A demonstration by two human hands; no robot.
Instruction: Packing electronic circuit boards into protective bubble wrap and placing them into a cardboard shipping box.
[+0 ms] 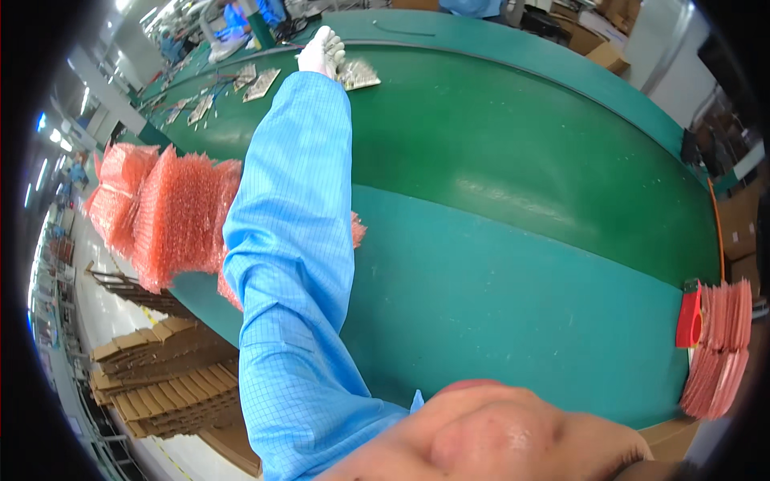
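Note:
My left hand (322, 53), in a white glove with a blue checked sleeve (293, 192) behind it, is stretched out to the far side of the green work surface. Its fingers are curled at the edge of a pale circuit board (361, 75) and appear to grip it; the board is partly hidden and a little blurred. More circuit boards (261, 84) with thin leads lie left of this hand. My right hand is out of view.
Stacked pink bubble-wrap bags (184, 208) stand at the left, partly behind my sleeve. More pink bags (718, 345) sit by a red holder (688, 317) at the right edge. Cardboard dividers (176, 385) are piled below left. A raised rim (513, 60) bounds the far side.

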